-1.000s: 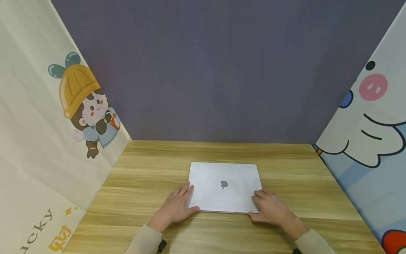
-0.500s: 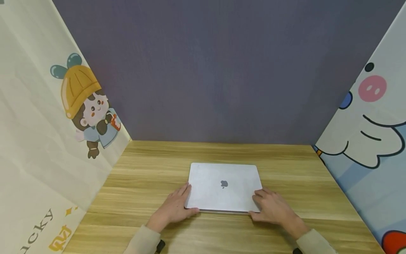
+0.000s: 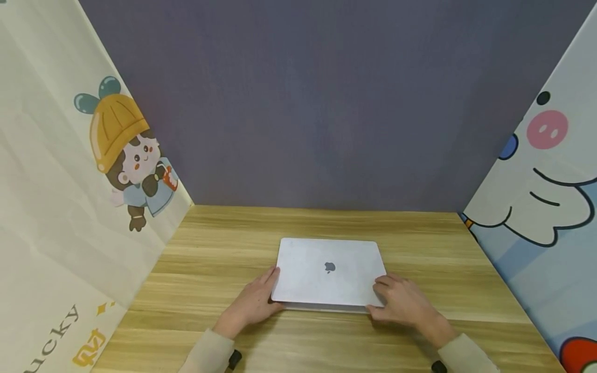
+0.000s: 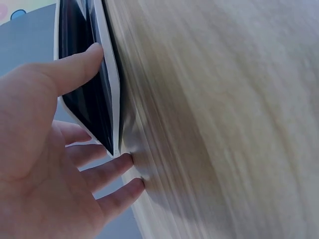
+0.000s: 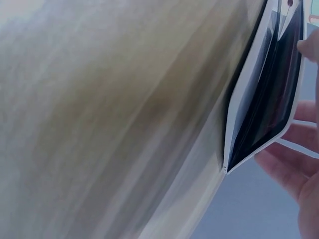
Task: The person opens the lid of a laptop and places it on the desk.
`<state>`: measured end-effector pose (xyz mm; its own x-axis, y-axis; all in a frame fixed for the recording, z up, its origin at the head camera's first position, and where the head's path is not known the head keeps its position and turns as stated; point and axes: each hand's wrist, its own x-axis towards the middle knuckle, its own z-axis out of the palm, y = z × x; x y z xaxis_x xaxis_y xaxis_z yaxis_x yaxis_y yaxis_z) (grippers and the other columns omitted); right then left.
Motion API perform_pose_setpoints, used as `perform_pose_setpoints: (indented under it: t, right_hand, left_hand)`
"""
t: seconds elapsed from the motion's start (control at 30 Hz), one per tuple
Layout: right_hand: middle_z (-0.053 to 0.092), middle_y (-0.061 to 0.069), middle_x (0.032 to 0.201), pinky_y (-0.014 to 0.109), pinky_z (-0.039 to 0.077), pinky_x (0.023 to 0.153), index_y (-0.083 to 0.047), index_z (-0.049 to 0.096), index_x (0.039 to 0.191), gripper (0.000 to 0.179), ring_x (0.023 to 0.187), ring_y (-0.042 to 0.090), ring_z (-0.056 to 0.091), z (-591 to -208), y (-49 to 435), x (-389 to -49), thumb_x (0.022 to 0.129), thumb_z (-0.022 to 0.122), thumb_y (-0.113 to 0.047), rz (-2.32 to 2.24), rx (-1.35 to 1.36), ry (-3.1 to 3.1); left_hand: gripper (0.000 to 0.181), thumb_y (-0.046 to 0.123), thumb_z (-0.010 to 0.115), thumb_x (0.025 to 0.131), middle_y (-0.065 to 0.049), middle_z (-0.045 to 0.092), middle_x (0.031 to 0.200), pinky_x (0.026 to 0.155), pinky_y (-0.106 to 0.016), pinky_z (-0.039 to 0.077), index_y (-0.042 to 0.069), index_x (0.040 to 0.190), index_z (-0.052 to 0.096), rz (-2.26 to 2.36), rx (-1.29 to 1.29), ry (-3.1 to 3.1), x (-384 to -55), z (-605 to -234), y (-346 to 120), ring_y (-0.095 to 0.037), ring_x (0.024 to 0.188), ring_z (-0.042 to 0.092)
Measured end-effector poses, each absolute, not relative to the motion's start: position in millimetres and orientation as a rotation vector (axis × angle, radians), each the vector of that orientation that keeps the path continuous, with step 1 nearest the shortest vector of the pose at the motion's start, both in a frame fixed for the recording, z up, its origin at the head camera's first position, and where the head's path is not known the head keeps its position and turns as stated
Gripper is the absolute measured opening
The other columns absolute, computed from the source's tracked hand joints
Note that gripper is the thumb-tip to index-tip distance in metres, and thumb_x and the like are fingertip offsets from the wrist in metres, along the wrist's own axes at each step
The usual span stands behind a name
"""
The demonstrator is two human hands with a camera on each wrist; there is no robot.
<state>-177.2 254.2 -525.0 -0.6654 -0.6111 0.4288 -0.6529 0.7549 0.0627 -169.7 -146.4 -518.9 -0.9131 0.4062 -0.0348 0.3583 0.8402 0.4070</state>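
A gap at the front!

Up comes the laptop's (image 3: 308, 282) front edge; flat a second ago, now its lid (image 3: 359, 282) tilts clear of the base (image 3: 326, 308), so it sits part-open mid-table; the right hand (image 3: 404, 301) pinches the lid, thumb inside, fingers (image 5: 281, 167) behind; the left hand's (image 3: 254, 300) fingers spread apart at its corner; smooth silver, rounded corners, glossy black screen (image 4: 92, 112); streaky wood-grain table (image 3: 210, 248) beneath.

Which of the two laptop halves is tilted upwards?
The lid, bearing the apple logo: its near edge is raised, while the base lies on the table.
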Motion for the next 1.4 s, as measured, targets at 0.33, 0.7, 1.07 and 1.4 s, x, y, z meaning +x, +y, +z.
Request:
perform_pose_setpoints:
  t: [0.33,0.7,1.07,1.4]
  right_hand:
    - [0.070,0.001,0.087,0.034,0.058,0.058,-0.015,0.069,0.077,0.039,0.079,0.020,0.067,-522.1,257.0,-181.2,0.066,0.084,-0.049,0.208,0.971,-2.438]
    - [0.070,0.003,0.084,0.034,0.058,0.057,-0.011,0.069,0.077,0.038,0.075,0.020,0.068,-517.5,259.7,-183.0,0.068,0.082,-0.046,0.267,0.976,-2.361]
    - [0.070,0.002,0.078,0.028,0.054,0.050,-0.009,0.071,0.078,0.039,0.067,0.017,0.067,-508.5,260.9,-182.4,0.069,0.082,-0.046,0.293,0.930,-2.355]
    - [0.066,0.000,0.072,0.028,0.051,0.046,-0.009,0.069,0.071,0.040,0.060,0.015,0.062,-496.4,259.7,-187.7,0.080,0.074,-0.048,0.369,0.964,-2.197]
  left_hand:
    - [0.096,0.040,0.076,0.091,-0.023,0.026,0.163,0.114,-0.063,0.034,-0.001,0.160,0.023,0.636,0.585,2.895,-170.7,-518.3,-146.8,-0.045,0.145,0.034]
    - [0.101,0.039,0.077,0.089,-0.025,0.023,0.164,0.117,-0.060,0.030,-0.002,0.160,0.018,0.639,0.585,2.897,-171.5,-515.9,-143.2,-0.044,0.147,0.031]
    - [0.106,0.038,0.081,0.087,-0.027,0.027,0.161,0.116,-0.057,0.033,-0.005,0.159,0.017,0.679,0.583,2.928,-170.1,-519.8,-145.8,-0.043,0.146,0.034]
    - [0.095,0.040,0.077,0.089,-0.026,0.028,0.162,0.113,-0.059,0.037,-0.001,0.159,0.026,0.600,0.650,2.963,-169.9,-520.8,-146.6,-0.044,0.142,0.039]
